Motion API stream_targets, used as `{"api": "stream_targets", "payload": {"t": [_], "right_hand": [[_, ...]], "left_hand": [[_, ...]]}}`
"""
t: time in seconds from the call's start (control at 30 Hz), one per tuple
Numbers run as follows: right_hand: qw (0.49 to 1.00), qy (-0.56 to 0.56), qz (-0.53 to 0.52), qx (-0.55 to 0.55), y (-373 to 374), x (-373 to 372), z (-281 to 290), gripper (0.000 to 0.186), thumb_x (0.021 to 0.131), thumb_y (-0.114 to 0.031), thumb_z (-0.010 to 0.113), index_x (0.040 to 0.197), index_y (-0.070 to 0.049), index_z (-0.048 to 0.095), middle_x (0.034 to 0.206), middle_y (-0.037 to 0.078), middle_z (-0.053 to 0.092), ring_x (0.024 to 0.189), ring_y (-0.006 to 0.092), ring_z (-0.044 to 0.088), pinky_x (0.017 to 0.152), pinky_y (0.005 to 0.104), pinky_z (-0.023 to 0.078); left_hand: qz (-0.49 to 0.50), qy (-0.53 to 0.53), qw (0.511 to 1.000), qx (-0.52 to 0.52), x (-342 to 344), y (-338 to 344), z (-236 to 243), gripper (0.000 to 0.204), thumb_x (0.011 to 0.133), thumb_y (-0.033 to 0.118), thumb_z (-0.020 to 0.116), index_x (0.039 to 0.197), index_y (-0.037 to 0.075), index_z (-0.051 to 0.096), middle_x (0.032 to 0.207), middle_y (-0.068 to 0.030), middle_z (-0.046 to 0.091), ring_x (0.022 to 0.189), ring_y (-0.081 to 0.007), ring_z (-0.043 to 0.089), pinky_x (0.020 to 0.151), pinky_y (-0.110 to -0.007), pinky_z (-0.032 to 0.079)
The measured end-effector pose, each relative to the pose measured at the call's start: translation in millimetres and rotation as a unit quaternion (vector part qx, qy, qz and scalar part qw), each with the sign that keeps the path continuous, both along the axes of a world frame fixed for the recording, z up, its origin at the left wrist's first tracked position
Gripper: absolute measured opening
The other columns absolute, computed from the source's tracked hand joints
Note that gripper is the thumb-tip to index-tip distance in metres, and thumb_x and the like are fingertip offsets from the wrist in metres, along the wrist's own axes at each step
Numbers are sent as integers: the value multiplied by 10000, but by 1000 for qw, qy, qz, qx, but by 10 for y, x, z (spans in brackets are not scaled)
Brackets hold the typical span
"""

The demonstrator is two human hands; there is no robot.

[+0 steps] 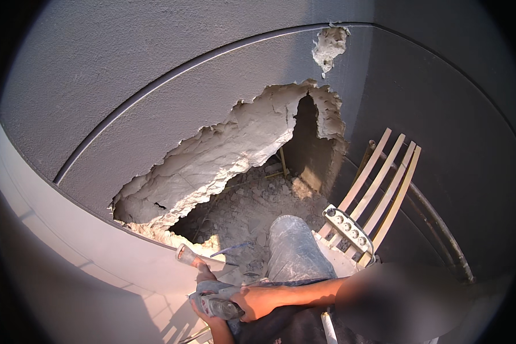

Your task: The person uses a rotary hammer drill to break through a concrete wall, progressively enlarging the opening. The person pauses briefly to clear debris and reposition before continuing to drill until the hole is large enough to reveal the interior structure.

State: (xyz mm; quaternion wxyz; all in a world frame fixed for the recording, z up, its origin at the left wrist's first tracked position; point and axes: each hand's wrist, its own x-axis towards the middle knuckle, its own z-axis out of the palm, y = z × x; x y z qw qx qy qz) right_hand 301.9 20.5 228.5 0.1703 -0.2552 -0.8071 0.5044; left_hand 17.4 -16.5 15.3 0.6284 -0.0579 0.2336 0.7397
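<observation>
A dusty grey power tool (215, 303) is held low, in front of my body; its exact kind is unclear. My right hand (251, 302) wraps round its near end from the right. Against its left side, my left hand (199, 311) is closed, partly hidden by the tool. Just beyond the tool is a skin-toned shape with a pale, rounded tip (186, 255) that I cannot make out. Ahead, a large jagged hole (229, 155) opens in the grey wall (172, 74), showing broken whitish material. My bent knee (299, 246), in dusty grey trousers, is beside the rubble (258, 200).
At right, a white power strip (350, 229) lies across several pale wooden slats (384, 183). A curved pipe (441, 223) runs along the dark wall. A blue strip (233, 248) lies by the hole. Higher up is a smaller broken patch (330, 47). A pale ledge (69, 246) curves along the left.
</observation>
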Motion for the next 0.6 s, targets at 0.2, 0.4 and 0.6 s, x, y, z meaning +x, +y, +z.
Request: {"api": "stream_targets", "payload": {"t": [0.2, 0.4, 0.6], "right_hand": [[996, -69, 19, -52, -21, -59, -140, 779, 759, -183, 726, 1477, 6, 487, 1155, 333, 691, 1149, 458, 659, 967, 469, 531], [995, -96, -10, -5, -90, 67, -144, 623, 860, -305, 723, 1372, 18, 575, 1184, 326, 689, 1160, 438, 663, 998, 495, 514], [991, -121, 33, -45, 27, 43, 115, 678, 856, -325, 761, 1418, -8, 554, 1081, 309, 716, 1065, 475, 683, 909, 509, 542]], "left_hand": [[3, 55, 998, -15, -177, 5, -257, 540, 962, 536, 614, 1145, 28, 592, 1028, -144, 660, 961, -271, 668, 873, -431, 569], [-21, 72, 997, -7, 36, -26, 62, 525, 960, 522, 609, 1144, 31, 594, 994, -135, 668, 929, -283, 671, 877, -440, 573], [18, 37, 999, -30, 133, -88, 219, 530, 948, 527, 611, 1186, 54, 610, 989, -140, 683, 926, -306, 680, 890, -484, 574]]}}
